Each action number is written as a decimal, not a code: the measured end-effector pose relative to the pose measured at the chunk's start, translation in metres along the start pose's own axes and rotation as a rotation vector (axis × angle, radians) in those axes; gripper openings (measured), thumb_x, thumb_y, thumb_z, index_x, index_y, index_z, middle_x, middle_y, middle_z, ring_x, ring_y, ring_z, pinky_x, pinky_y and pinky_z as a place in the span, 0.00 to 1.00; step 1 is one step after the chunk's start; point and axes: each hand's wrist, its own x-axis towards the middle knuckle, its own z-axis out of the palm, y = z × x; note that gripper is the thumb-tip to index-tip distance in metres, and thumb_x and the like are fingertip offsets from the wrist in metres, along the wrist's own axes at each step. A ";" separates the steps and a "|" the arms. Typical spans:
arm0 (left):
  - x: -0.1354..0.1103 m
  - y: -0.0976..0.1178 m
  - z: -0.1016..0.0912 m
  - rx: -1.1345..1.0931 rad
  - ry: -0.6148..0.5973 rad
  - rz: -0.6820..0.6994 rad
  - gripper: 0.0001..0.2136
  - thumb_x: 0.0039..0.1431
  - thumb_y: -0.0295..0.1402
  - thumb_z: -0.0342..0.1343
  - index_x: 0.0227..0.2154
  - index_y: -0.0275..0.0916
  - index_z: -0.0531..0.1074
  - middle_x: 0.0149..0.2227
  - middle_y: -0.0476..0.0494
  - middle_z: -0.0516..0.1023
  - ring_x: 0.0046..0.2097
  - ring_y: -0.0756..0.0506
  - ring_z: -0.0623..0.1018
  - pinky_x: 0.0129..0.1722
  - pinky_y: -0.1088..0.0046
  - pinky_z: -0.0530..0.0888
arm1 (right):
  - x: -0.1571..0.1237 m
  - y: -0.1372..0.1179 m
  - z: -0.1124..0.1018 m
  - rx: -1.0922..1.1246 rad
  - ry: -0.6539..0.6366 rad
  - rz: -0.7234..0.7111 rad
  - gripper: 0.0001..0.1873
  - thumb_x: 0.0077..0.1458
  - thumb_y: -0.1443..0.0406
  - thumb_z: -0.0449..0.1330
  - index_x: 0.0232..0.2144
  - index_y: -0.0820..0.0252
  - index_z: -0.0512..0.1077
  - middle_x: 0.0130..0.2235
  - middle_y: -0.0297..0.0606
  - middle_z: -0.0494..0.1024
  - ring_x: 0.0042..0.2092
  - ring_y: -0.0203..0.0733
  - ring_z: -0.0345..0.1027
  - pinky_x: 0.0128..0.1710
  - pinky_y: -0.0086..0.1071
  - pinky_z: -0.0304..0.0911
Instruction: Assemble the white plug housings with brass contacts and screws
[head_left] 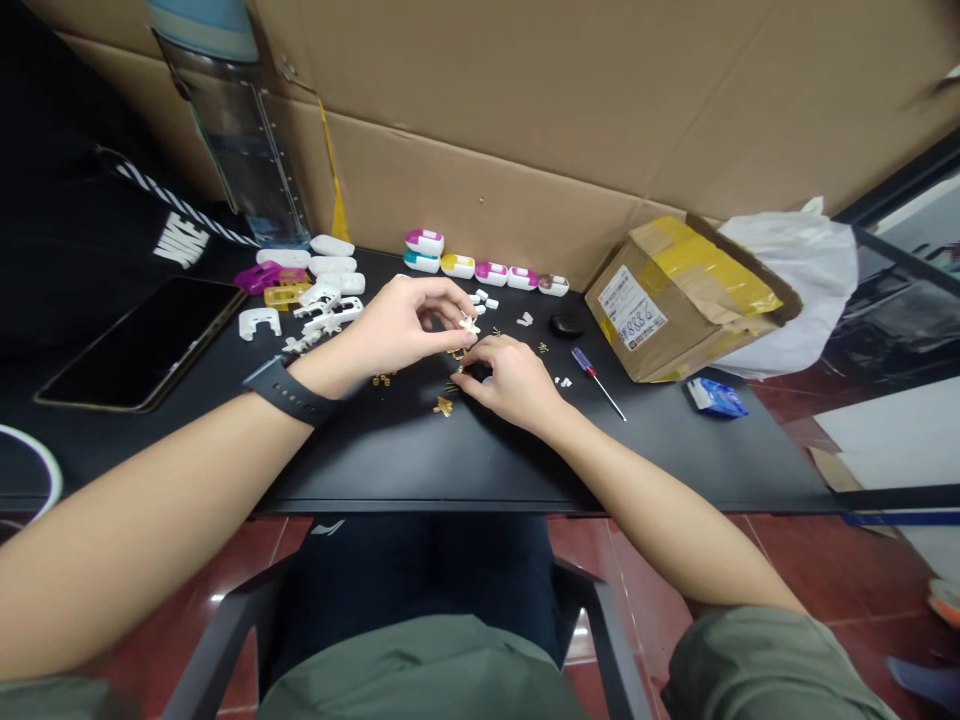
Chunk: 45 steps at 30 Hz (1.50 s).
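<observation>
My left hand [405, 325] pinches a small white plastic part [469, 326] between thumb and fingertips, just above the black table. Close to its right, my right hand [517, 382] is down by small brass-coloured metal pieces, its thumb and fingers closed together. Whatever those fingers grip is too small and partly covered to make out. A flat brass-coloured piece [443, 406] lies just in front of the hands. More tiny brass-coloured pieces [384, 380] lie beneath my left wrist. Small white bits [486, 300] sit behind the fingers.
Several white, purple and yellow plastic shells [330, 285] are piled behind my left forearm. Coloured-and-white casings [491, 272] line the cardboard wall. A screwdriver [598, 383], a taped box [675, 300] and a blue packet [716, 397] are rightward; a phone [142, 345] and bottle [240, 140] leftward.
</observation>
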 end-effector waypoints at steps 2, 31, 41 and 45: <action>0.000 0.000 0.000 -0.002 0.000 -0.003 0.12 0.57 0.37 0.74 0.40 0.38 0.82 0.35 0.44 0.86 0.38 0.45 0.85 0.40 0.69 0.78 | 0.000 0.001 -0.001 0.047 0.025 0.008 0.06 0.65 0.62 0.72 0.40 0.58 0.86 0.42 0.42 0.89 0.45 0.50 0.81 0.47 0.41 0.70; -0.003 0.005 -0.005 0.027 0.012 -0.028 0.14 0.56 0.41 0.74 0.41 0.39 0.83 0.35 0.44 0.87 0.37 0.44 0.85 0.38 0.68 0.77 | -0.010 0.020 -0.033 0.558 0.130 -0.013 0.08 0.51 0.66 0.71 0.37 0.58 0.84 0.35 0.35 0.88 0.36 0.42 0.81 0.40 0.36 0.73; -0.004 0.003 -0.004 0.034 0.003 -0.006 0.13 0.58 0.40 0.74 0.41 0.40 0.83 0.35 0.45 0.87 0.37 0.45 0.85 0.37 0.69 0.76 | -0.010 0.021 -0.036 0.489 0.087 -0.040 0.07 0.53 0.67 0.71 0.37 0.56 0.85 0.39 0.34 0.89 0.39 0.42 0.81 0.43 0.37 0.70; -0.005 0.003 -0.004 0.026 -0.020 -0.018 0.11 0.59 0.39 0.73 0.41 0.40 0.82 0.35 0.45 0.87 0.37 0.46 0.85 0.38 0.70 0.78 | -0.011 0.022 -0.035 0.532 0.093 -0.027 0.09 0.52 0.67 0.71 0.38 0.58 0.85 0.38 0.35 0.89 0.37 0.40 0.80 0.40 0.35 0.72</action>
